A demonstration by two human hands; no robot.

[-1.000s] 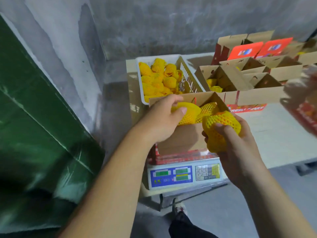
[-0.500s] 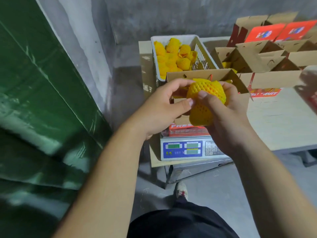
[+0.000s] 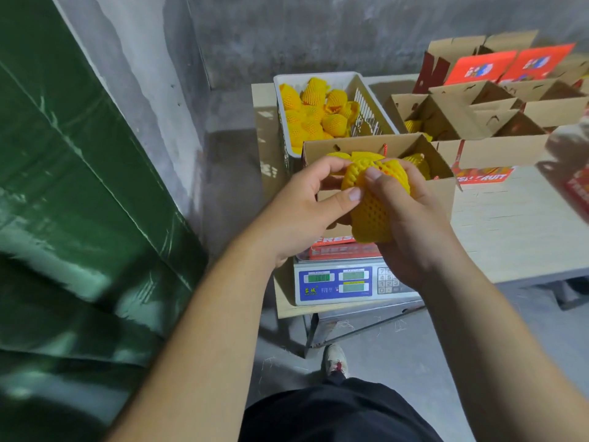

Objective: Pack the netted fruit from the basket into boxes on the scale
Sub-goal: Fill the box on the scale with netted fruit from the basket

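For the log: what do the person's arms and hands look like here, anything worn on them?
Both forearms are bare as far as the frame shows, with no sleeves in view. The left hand and right hand wear no gloves, and no rings, watch or wristband show. Fingernails look short and plain. Lower down, dark clothing and a light shoe with a red mark are visible.

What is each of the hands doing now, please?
Left hand: closed, gripping the netted fruit from its left side.
Right hand: closed, holding the same netted fruit in front of the box on the scale.
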